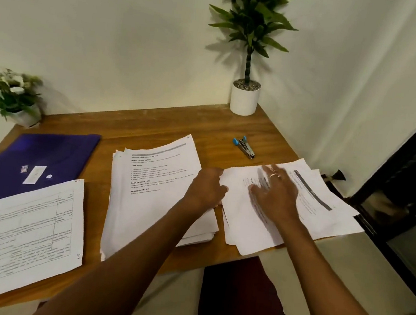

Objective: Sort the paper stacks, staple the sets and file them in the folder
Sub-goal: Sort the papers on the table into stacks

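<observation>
sorting | left hand [207, 188] grips pile [240, 227] by left edge | right hand [275, 192] flat on it, released | stapler [245, 148] just beyond, toward tabletop [169, 122] far edge, nearer right hand

Single head-worn wide-angle view, looking forward and steeply down onto the brown wooden counter [217, 130], close above it, facing the cream wall [112, 32] behind.

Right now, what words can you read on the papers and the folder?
"TASK GOAL": heading on the top sheet of the middle stack.
"TASK DESCRIPTION": same sheet.
"REQUIRED PROPS": same sheet.
Small print there, the left table sheet, the right pile and the stickers on the purple folder: too blurred to read.
</observation>
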The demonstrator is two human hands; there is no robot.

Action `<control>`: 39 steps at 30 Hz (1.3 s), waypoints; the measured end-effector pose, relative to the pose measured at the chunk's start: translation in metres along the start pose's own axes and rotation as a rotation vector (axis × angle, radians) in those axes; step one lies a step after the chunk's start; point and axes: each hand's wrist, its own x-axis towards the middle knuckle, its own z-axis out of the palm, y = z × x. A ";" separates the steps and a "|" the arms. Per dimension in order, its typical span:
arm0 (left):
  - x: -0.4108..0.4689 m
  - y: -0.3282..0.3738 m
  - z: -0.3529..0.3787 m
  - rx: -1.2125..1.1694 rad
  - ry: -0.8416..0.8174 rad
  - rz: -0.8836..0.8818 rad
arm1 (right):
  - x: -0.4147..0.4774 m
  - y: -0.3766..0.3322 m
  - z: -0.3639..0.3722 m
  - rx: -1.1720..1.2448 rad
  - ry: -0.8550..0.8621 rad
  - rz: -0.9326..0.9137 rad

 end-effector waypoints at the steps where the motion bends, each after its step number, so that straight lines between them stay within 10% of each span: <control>1: -0.002 0.000 -0.003 -0.014 0.015 0.020 | -0.003 0.001 0.010 -0.064 -0.073 0.007; 9: -0.025 -0.075 -0.070 0.086 0.442 0.042 | -0.008 -0.029 0.024 0.084 0.091 -0.057; 15: -0.034 -0.130 -0.081 0.107 0.371 0.009 | 0.010 -0.113 0.056 0.328 -0.163 -0.026; 33: -0.045 -0.148 -0.079 -0.016 0.610 0.173 | 0.019 -0.140 0.068 0.587 -0.196 0.110; 39: -0.052 -0.143 -0.110 -0.179 0.665 -0.101 | 0.029 -0.144 0.054 0.990 -0.098 0.333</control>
